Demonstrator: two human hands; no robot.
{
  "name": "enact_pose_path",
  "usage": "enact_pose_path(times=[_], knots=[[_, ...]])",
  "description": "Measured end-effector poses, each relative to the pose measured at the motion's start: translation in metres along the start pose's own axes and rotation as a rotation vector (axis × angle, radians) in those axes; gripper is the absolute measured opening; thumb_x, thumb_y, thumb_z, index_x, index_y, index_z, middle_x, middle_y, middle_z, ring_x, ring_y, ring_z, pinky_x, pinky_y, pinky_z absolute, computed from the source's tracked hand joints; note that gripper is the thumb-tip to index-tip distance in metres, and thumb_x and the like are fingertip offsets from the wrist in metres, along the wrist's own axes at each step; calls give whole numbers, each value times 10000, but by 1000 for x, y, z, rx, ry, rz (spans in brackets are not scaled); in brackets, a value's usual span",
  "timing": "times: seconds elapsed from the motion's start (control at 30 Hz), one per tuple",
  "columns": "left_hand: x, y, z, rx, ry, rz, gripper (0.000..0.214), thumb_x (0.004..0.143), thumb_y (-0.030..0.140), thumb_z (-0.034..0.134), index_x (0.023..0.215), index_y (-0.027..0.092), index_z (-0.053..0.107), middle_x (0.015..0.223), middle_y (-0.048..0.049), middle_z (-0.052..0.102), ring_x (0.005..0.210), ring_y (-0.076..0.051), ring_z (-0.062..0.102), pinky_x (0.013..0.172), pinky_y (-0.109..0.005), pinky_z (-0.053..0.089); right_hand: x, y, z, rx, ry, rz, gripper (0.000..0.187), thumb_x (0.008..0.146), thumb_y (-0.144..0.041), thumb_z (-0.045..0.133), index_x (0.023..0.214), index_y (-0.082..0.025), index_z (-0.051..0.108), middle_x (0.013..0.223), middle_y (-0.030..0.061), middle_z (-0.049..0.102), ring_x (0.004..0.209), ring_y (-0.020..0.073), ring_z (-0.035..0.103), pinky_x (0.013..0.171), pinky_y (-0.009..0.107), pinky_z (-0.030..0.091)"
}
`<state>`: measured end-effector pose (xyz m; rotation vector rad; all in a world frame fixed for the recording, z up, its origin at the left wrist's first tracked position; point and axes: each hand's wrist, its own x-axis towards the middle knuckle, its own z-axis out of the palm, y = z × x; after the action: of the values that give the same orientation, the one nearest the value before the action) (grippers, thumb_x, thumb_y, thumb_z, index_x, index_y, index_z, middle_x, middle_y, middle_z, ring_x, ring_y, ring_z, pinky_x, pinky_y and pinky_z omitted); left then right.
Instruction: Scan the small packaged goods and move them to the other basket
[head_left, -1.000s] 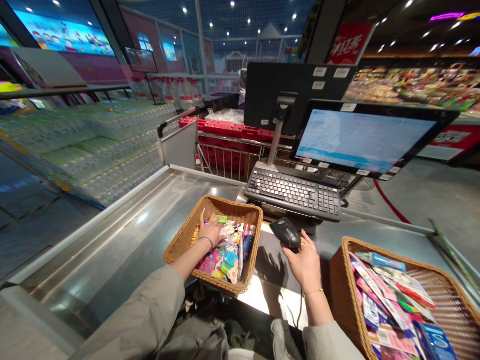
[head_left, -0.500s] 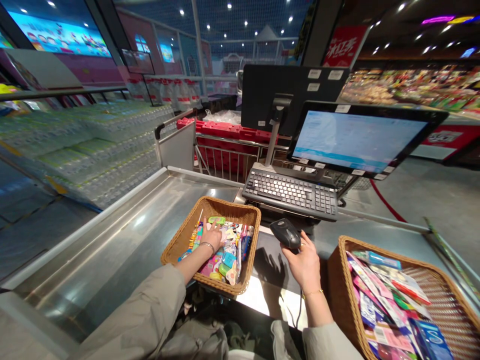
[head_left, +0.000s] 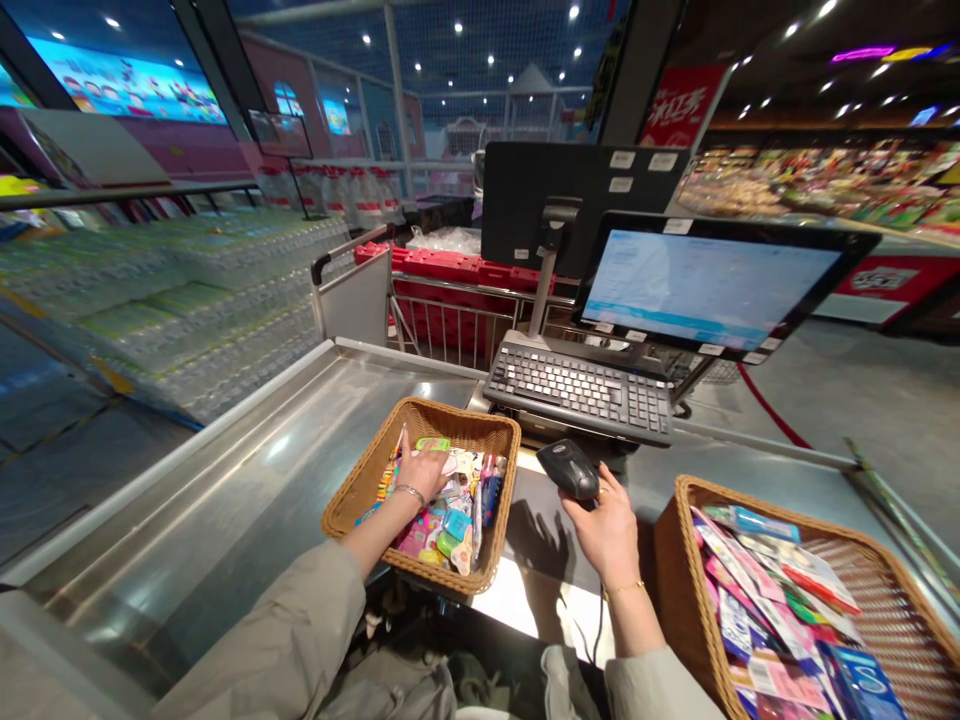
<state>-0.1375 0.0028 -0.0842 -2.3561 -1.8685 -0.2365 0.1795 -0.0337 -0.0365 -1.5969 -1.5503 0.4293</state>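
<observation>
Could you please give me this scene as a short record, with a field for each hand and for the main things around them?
Left hand: the left hand is inside the middle basket, over small colourful items; whether it grips one is unclear
Right hand: the right hand holds a black scanner
Right-side basket: the wicker basket holds packaged goods
Surface: metal counter
Equipment: keyboard beyond the scanner; lit screen behind it

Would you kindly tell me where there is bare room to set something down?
Bare metal lies between the left basket and the counter's left edge; a smaller patch borders the keyboard and right basket. The right hand and scanner crowd the space between baskets.
</observation>
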Motion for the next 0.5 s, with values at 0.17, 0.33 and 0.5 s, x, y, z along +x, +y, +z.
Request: enact_pose_path(times=[0.17,0.33,0.5], knots=[[4,4,-8,-28,80,40,282,913,308,525,1156,244,653,1177,-70,712,1260,-325,546,1131,-675,-129,0,-2,-2,-9,-4,-13,234,661,-358,627,810,-202,718,1020,91,723,1300,300,478,1044,435,421],[10,9,-15,-16,175,85,328,931,321,522,1233,233,613,1193,-97,701,1283,-321,527,1124,-690,-137,0,-4,-3,-37,-17,-53,276,674,-343,626,880,-187,725,1061,103,717,1314,303,463,1051,450,417],[18,14,-21,-10,255,117,347,944,348,517,1261,228,593,1195,-97,698,1309,-314,501,1119,-694,-154,1,-5,-5,-52,6,-91,271,685,-346,629,882,-188,726,1054,99,720,1310,301,468,1041,451,429]])
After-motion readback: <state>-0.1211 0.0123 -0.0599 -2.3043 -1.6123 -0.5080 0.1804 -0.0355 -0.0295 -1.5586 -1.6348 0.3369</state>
